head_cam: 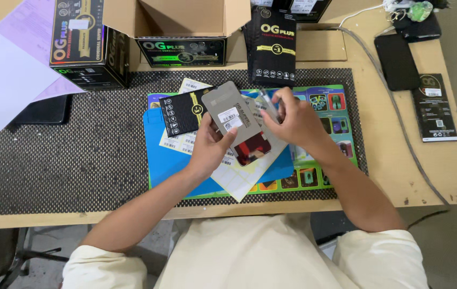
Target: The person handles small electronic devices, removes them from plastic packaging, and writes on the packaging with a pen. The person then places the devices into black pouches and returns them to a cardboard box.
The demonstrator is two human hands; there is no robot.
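The left hand is curled around the lower edge of a flat grey rectangular pouch with small white barcode stickers, thumb across its face and fingers behind, holding it tilted just above the work mat. The pouch's long axis runs from lower right to upper left, so its free end points away from the body and toward the left. The right hand is closed in a pinch on a thin silvery pen-like tool, whose tip meets the pouch's upper right edge; this hand is the nearer one to that edge. Just beneath the pouch lies a dark glossy phone screen panel on a sheet of white peel-off labels. Left of the pouch rests a black printed packet, all on a blue mat over a colourful printed sheet. Black cartons stand at the back of the wooden table.
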